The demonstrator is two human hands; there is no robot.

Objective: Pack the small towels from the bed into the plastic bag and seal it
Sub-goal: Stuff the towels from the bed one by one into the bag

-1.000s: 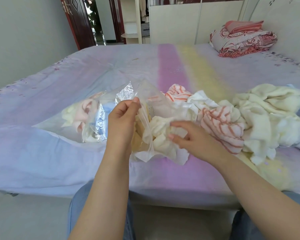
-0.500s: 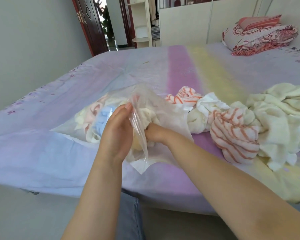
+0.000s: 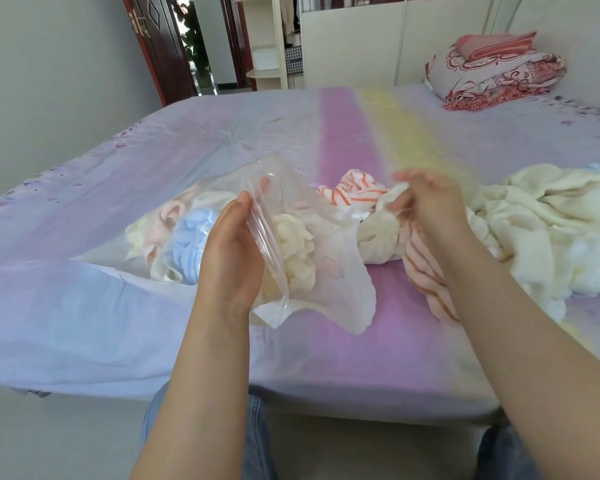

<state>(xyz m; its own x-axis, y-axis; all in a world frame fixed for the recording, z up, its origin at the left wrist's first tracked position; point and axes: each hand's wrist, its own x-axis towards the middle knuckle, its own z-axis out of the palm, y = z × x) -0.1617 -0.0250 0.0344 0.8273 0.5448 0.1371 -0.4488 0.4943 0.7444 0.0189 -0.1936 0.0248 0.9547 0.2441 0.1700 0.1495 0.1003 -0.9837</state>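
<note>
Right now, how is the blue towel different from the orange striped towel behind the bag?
The blue towel is plain pale blue; the orange striped towel is white with orange stripes. The blue towel is packed inside the plastic bag; the striped one lies loose on the bed. Both are small, soft and crumpled.

A clear plastic bag [image 3: 326,271], mouth open, holds pastel towels; loose towels [image 3: 534,237] lie beside it.

The right hand [image 3: 430,206], half a second ago inside the plastic bag [image 3: 291,237], is now out and over at 3 o'clock, fingers on a cream towel [image 3: 381,237]. Another cream towel [image 3: 295,251] now lies inside the bag's mouth.
</note>
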